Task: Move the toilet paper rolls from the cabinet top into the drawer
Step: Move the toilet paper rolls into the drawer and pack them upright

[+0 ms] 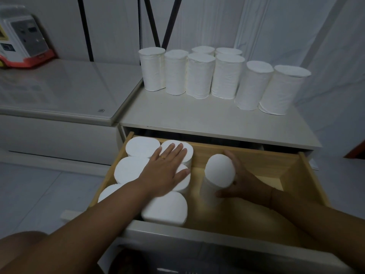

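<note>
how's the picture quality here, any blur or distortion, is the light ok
Head view: dim, flat light with a bluish cast; wide-angle bending bows the cabinet top and drawer edges; the nearest roll and forearms are soft, while the left hand and the rolls on the cabinet top stay fairly sharp.

Left hand [167,171] lies flat over packed rolls [136,168], hiding part of two tops. Left forearm covers most of the near-left roll [108,192]. Two back rolls [203,50] on the cabinet top show only their tops. Right hand [245,184] blurred; its palm hidden behind a held roll [219,171]. Drawer front [217,240] cut off at bottom edge.
</note>
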